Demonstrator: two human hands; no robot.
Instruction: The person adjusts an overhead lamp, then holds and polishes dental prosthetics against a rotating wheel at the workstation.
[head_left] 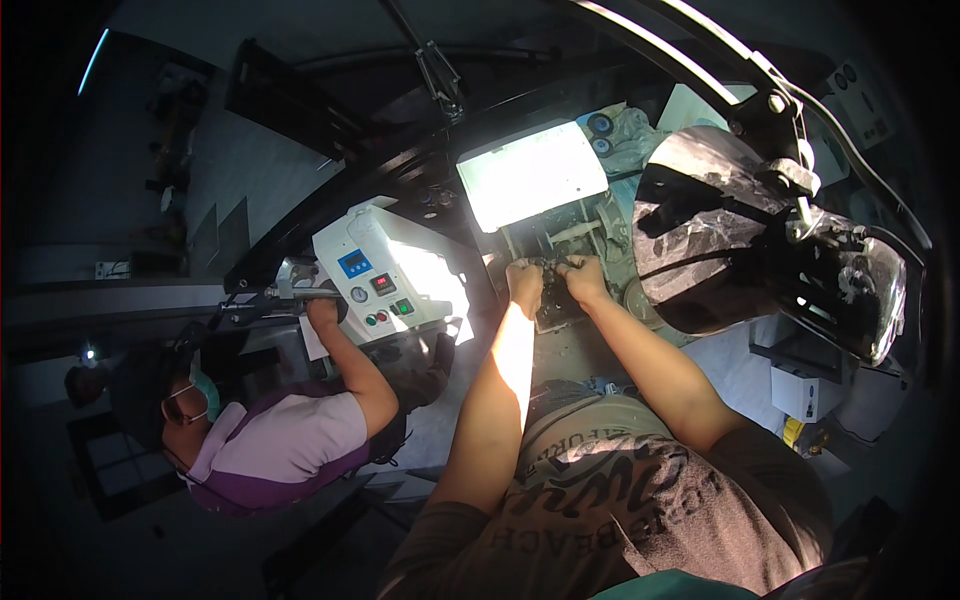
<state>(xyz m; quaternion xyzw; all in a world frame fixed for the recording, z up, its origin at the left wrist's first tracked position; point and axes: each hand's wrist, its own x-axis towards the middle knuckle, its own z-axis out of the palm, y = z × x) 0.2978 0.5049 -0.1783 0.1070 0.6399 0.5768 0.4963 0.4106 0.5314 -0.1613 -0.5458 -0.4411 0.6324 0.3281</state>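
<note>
Both my hands are close together at the front of a dusty grey machine bed [560,325], below a bright white cover panel [532,175]. My left hand [525,285] is closed, its fingertips turned inward. Just beside it my right hand [582,280] is closed too, with thumb and fingers pinched together. Whatever lies between the fingertips is too small and dark to make out. Behind the hands, a shaft-like part [545,240] and other greyish machine parts show under the panel.
A white control box [385,275] with gauge and buttons stands to the left; a masked co-worker [290,435] reaches to its far side. To the right hangs a large dusty round guard [695,230] on a jointed arm. Two blue-black round parts [600,135] lie behind on cloth.
</note>
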